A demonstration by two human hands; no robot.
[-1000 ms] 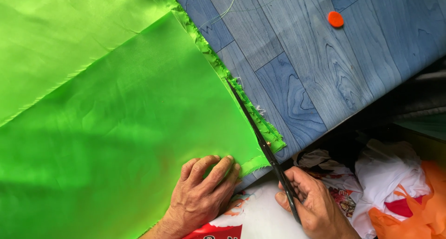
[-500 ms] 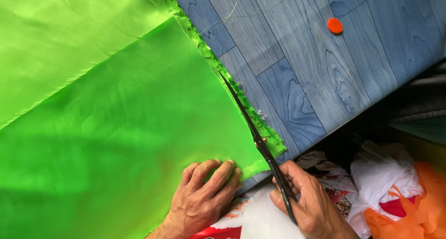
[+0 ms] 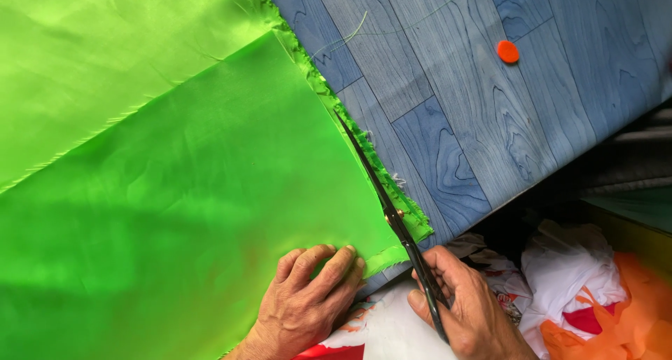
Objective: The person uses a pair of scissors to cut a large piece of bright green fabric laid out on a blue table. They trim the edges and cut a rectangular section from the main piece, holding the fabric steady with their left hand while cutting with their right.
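Bright green satin fabric (image 3: pixel 175 171) lies folded over a table with a blue wood-grain cover (image 3: pixel 476 115). My left hand (image 3: pixel 308 300) presses flat on the fabric's near corner, fingers spread. My right hand (image 3: pixel 465 307) grips black scissors (image 3: pixel 388 206), whose long blades run along the fabric's frayed right edge, between the main sheet and a narrow strip of selvedge (image 3: pixel 413 223). The blades look nearly closed.
A small orange disc (image 3: pixel 507 51) lies on the blue surface at the upper right. Loose threads trail near the top. Below the table edge sits a heap of white, red and orange cloth (image 3: pixel 595 297).
The scissors have pushed forward along the fabric's edge, blade tip further up. Both hands keep roughly the same places at the near corner.
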